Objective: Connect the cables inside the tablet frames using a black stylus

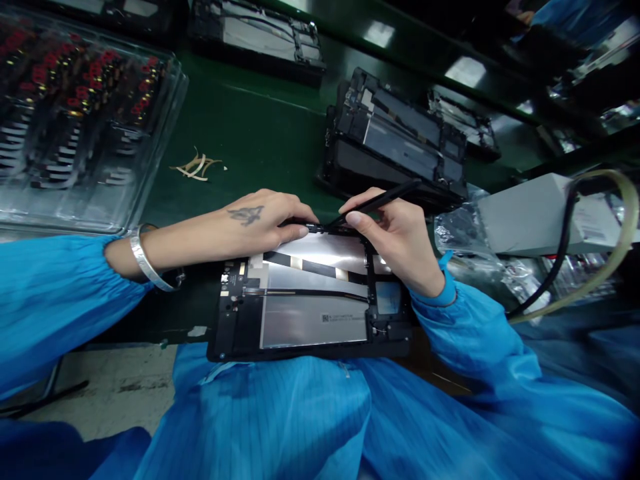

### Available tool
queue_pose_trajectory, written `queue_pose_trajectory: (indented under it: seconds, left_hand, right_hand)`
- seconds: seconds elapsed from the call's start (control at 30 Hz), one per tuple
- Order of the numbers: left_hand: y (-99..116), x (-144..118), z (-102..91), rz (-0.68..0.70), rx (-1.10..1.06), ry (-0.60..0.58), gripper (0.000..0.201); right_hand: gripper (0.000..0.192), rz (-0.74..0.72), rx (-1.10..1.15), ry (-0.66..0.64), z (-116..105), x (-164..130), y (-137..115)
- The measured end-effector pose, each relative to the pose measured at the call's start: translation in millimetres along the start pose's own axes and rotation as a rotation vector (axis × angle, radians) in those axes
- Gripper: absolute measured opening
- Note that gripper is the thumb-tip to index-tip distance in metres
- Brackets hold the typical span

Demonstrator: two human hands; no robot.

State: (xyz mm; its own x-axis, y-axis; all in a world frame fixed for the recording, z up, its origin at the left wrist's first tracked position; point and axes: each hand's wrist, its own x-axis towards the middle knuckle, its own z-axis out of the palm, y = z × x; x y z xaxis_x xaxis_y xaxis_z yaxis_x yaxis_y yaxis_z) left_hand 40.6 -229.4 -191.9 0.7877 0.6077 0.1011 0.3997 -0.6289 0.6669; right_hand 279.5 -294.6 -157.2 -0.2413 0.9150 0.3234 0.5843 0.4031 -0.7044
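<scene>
An opened tablet [315, 320] lies before me at the bench's front edge, its silvery inner plate, dark frame and flat cables exposed. My left hand [273, 220] is closed at the tablet's far edge, thumb and forefinger pinched on the rim; any small part between them is too hidden to name. In my right hand [395, 233] are black tweezers [387, 197], held like a pen. Their tip points down at the same far edge, just right of my left fingertips. Whether the tip touches a part cannot be made out.
Behind lie stacked opened tablets [400, 133] and another opened tablet [265, 37]. A clear plastic tray [175, 87] of small parts stands at left, near thin tan strips [195, 165]. On the right are a white box [525, 213], plastic bags and a looped hose [633, 213].
</scene>
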Motion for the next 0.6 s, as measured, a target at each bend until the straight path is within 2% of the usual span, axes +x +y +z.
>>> queue_pose_trajectory:
  seconds: [0.1, 0.2, 0.3, 0.37, 0.43, 0.47, 0.53, 0.6]
  left_hand:
    - [-3.1, 0.5, 0.3, 0.019, 0.017, 0.002, 0.032]
    - [2.4, -1.6, -0.6, 0.017, 0.065, -0.024, 0.033]
    - [18.8, -8.3, -7.9, 0.032, 0.187, -0.052, 0.037]
    - [22.7, -13.7, -20.8, 0.048, 0.323, -0.075, 0.041]
    - [10.9, -22.2, -46.0, 0.000, 0.482, -0.046, 0.040]
    - [-0.7, -28.8, -64.1, -0.065, 0.563, 0.012, 0.037]
    - [-30.1, -46.3, -107.5, -0.264, 0.716, 0.234, 0.035]
    - [-61.0, -62.6, -150.3, -0.449, 0.780, 0.459, 0.028]
  right_hand:
    - [0.015, 0.007, 0.005, 0.005, 0.3, 0.8, -0.7]
    - [0.017, 0.083, 0.085, 0.024, 1.4, -0.1, 1.3]
    - [0.021, 0.191, 0.227, 0.125, 2.1, -4.3, 6.2]
    - [0.022, 0.258, 0.304, 0.225, 2.8, -6.8, 10.8]
    - [0.023, 0.331, 0.392, 0.296, 4.1, -7.2, 15.1]
    - [0.025, 0.357, 0.432, 0.308, 4.9, -7.0, 16.2]
    - [0.030, 0.369, 0.456, 0.290, 6.0, -6.8, 15.8]
    - [0.033, 0.354, 0.446, 0.278, 6.5, -7.4, 12.9]
